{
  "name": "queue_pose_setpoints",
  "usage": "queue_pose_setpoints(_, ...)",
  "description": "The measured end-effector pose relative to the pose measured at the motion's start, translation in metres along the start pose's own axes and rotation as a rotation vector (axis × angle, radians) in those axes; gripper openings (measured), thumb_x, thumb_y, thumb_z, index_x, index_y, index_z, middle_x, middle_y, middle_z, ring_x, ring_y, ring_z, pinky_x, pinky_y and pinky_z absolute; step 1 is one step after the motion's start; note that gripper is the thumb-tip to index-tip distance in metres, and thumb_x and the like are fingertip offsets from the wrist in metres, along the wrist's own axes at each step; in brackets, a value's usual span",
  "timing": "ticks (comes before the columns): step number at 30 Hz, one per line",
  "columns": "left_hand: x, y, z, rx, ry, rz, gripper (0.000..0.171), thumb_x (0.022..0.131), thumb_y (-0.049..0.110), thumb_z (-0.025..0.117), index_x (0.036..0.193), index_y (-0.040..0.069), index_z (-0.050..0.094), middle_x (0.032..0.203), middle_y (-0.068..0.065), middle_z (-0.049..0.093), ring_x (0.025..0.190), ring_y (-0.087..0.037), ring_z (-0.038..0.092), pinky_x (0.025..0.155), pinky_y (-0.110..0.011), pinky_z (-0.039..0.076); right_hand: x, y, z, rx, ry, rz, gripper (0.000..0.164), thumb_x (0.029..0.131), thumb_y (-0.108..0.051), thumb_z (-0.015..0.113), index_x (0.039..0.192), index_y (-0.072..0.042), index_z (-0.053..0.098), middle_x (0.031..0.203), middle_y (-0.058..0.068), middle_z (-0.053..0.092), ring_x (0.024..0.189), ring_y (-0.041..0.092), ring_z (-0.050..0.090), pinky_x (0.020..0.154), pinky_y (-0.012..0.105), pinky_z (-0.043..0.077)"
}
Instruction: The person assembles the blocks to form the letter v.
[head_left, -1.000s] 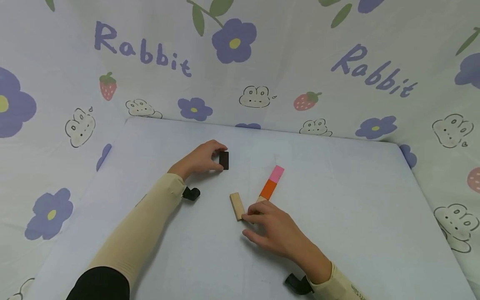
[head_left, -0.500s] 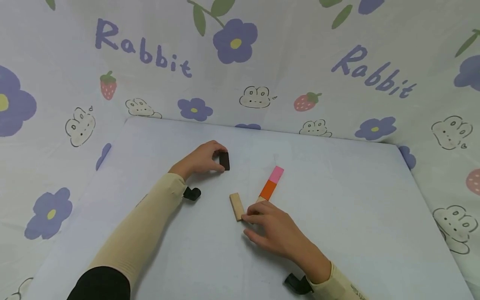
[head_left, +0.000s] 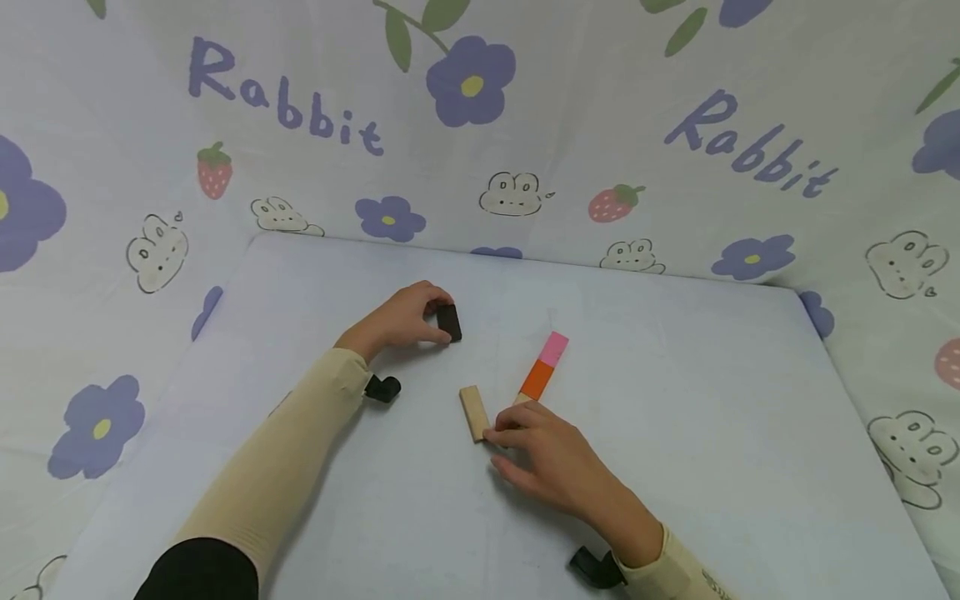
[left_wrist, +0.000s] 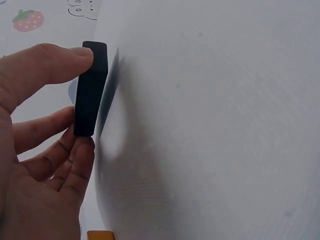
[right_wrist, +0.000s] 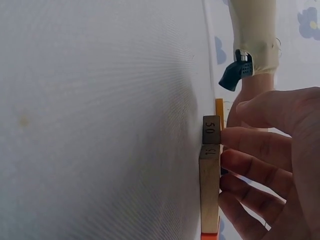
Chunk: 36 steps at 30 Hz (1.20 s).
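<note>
My left hand (head_left: 408,317) pinches a small black block (head_left: 449,323) by its ends; in the left wrist view the thumb is on the upper end of the black block (left_wrist: 91,90) and fingertips are under the lower one. A shadow falls on the white surface beside it. My right hand (head_left: 551,458) touches a row of blocks with loosely bent fingers. In the right wrist view those fingertips lie against a wooden block (right_wrist: 209,192) marked 75 and a block end (right_wrist: 211,130) marked 50. An orange block (head_left: 537,380) and a pink block (head_left: 553,348) continue the row.
A separate plain wooden block (head_left: 474,413) lies left of the row, close to the right fingertips. All of it is on a white tabletop (head_left: 712,417). Behind rises a curtain (head_left: 570,108) with rabbits and flowers. Black wrist cameras (head_left: 384,387) stick out from both sleeves.
The black block has turned slightly and shifted a touch to the right in my left hand. My right thumb has drawn in a little; the other blocks stay put.
</note>
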<state>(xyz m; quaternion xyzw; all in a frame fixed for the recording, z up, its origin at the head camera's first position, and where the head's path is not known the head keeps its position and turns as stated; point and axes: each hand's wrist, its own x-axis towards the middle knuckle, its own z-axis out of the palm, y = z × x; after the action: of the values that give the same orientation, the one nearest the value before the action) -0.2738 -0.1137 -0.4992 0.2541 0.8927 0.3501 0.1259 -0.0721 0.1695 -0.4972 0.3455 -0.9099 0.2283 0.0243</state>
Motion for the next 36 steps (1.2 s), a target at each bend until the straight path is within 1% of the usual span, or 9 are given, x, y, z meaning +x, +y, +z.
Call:
queue_pose_setpoints(9, -0.007, 0.002, -0.001, 0.015, 0.005, 0.007, 0.062, 0.09, 0.021, 0.089, 0.142, -0.002, 0.064, 0.132, -0.016, 0.062, 0.121, -0.031, 0.057, 0.11, -0.044, 0.045, -0.001, -0.001, 0.0, 0.003, -0.002, 0.007, 0.03, 0.096, -0.023, 0.083, 0.125, -0.013, 0.083, 0.12, -0.003, 0.068, 0.118, 0.015, 0.059, 0.092, 0.039, 0.058)
queue_pose_setpoints(22, -0.017, 0.014, 0.0, 0.024, 0.003, 0.012, 0.063, 0.092, 0.022, 0.088, 0.142, -0.003, 0.062, 0.134, -0.018, 0.061, 0.122, -0.032, 0.058, 0.109, -0.045, 0.046, 0.001, -0.003, -0.002, 0.011, 0.0, 0.017, 0.029, 0.096, -0.022, 0.083, 0.124, -0.014, 0.084, 0.117, -0.005, 0.068, 0.114, 0.013, 0.06, 0.091, 0.037, 0.058)
queue_pose_setpoints(26, -0.019, 0.012, 0.002, 0.031, 0.006, 0.0, 0.063, 0.092, 0.024, 0.088, 0.143, -0.003, 0.062, 0.133, -0.017, 0.061, 0.122, -0.031, 0.058, 0.109, -0.045, 0.046, 0.002, -0.002, -0.002, 0.016, -0.008, 0.02, 0.029, 0.096, -0.023, 0.083, 0.124, -0.015, 0.084, 0.117, -0.006, 0.068, 0.113, 0.013, 0.06, 0.091, 0.037, 0.058)
queue_pose_setpoints(32, -0.024, 0.009, 0.005, 0.037, 0.017, 0.002, 0.063, 0.092, 0.025, 0.089, 0.142, -0.003, 0.063, 0.132, -0.017, 0.062, 0.12, -0.031, 0.058, 0.108, -0.045, 0.047, 0.002, -0.001, -0.001, 0.021, -0.028, 0.037, 0.03, 0.097, -0.025, 0.083, 0.126, -0.015, 0.084, 0.118, -0.006, 0.068, 0.115, 0.013, 0.059, 0.093, 0.037, 0.058)
queue_pose_setpoints(36, -0.025, 0.01, 0.007, 0.037, 0.008, -0.003, 0.063, 0.092, 0.026, 0.088, 0.143, -0.002, 0.062, 0.133, -0.016, 0.061, 0.12, -0.03, 0.057, 0.108, -0.044, 0.047, 0.002, -0.001, -0.001, 0.016, -0.031, 0.041, 0.03, 0.097, -0.025, 0.083, 0.126, -0.016, 0.084, 0.118, -0.006, 0.068, 0.115, 0.012, 0.059, 0.093, 0.037, 0.058)
